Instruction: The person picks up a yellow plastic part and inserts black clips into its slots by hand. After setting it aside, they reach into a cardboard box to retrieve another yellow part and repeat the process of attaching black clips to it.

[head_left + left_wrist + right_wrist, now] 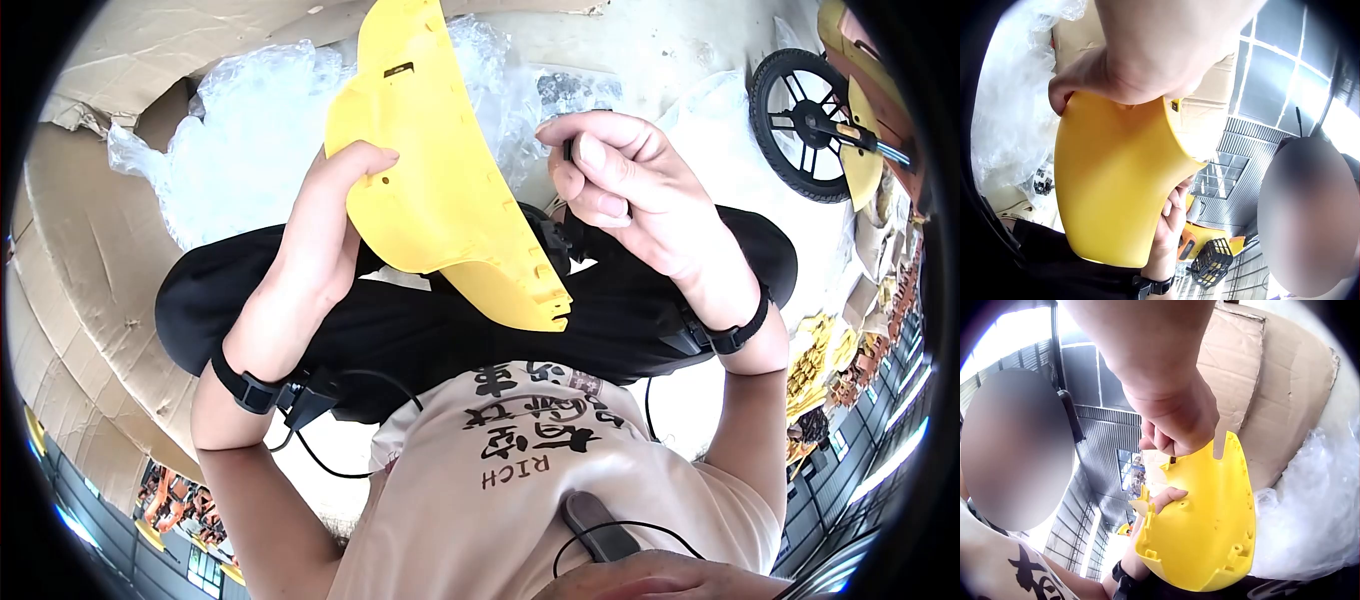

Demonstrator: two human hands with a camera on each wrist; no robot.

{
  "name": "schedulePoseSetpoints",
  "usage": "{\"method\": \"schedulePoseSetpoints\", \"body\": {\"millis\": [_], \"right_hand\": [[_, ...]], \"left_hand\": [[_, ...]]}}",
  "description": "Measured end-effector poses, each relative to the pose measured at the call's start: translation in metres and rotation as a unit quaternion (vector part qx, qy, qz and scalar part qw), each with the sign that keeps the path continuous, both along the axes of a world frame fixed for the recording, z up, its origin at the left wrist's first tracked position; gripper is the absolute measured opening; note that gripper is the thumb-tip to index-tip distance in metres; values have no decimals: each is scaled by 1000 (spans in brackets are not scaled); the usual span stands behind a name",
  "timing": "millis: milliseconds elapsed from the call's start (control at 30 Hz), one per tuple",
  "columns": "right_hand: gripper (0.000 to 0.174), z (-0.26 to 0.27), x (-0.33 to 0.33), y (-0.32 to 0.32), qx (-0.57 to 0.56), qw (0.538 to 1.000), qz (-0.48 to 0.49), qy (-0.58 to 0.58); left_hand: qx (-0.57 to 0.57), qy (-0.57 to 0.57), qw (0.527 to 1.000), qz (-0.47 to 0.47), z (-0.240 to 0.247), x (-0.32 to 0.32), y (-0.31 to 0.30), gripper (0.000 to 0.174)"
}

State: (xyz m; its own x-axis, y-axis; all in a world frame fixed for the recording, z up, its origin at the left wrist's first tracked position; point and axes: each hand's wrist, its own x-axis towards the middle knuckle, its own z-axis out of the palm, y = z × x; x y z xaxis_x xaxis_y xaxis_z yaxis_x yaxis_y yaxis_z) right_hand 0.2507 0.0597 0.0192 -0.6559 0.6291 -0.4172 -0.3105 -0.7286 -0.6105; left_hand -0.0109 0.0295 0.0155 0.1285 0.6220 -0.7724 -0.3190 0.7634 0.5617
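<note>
My left hand (335, 205) grips a curved yellow plastic shell (425, 150) by its side edge, thumb on the inner face and the other fingers behind it. The shell stands tilted above the crossed legs. Clips, small posts and a slot show on its hollow side in the right wrist view, while the left wrist view shows its smooth outside (1110, 181). Just right of the shell in the head view, my right hand (645, 190) has its fingers curled and pinches a small black piece (568, 150) between thumb and fingertips. Most of that piece is hidden by the fingers.
Crumpled clear plastic wrap (265, 120) lies beyond the left knee on flattened cardboard (90, 260). A bag with small dark parts (575, 88) is past the shell. At the right stands a black spoked wheel (805, 125), with a pile of yellow parts (815, 365) nearer.
</note>
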Motion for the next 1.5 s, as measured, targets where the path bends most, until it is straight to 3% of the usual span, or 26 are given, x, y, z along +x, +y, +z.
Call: {"method": "schedulePoseSetpoints", "body": {"millis": [67, 200, 500, 633, 767, 900, 1133, 1267, 1500], "right_hand": [[34, 2, -3, -1, 9, 1000, -11, -16], [37, 5, -5, -1, 45, 998, 18, -38], [23, 2, -8, -8, -25, 993, 26, -112], [19, 7, -15, -14, 25, 988, 45, -142], [20, 5, -16, -18, 44, 994, 37, -88], [19, 7, -16, -17, 61, 988, 43, -137], [19, 7, -18, -15, 123, 979, 61, -153], [18, 6, -17, -15, 92, 986, 62, -123], [15, 8, -26, -20, 165, 967, 76, -176]], "left_hand": [[-18, -1, 999, 30, 4, -1, 1, 46], [-33, 11, 999, 43, 7, -5, 6, 48], [-10, -17, 999, 26, 0, -3, 6, 57], [1, -19, 1000, 10, -1, 1, 4, 59], [-51, -8, 998, -24, 1, 7, 2, 58], [-53, -14, 997, -62, 0, 7, 0, 61], [-56, -17, 996, -63, -5, 9, -1, 61], [-56, -25, 996, -61, -5, 10, -1, 61], [-48, -19, 997, -63, -15, 10, -6, 60]]}}
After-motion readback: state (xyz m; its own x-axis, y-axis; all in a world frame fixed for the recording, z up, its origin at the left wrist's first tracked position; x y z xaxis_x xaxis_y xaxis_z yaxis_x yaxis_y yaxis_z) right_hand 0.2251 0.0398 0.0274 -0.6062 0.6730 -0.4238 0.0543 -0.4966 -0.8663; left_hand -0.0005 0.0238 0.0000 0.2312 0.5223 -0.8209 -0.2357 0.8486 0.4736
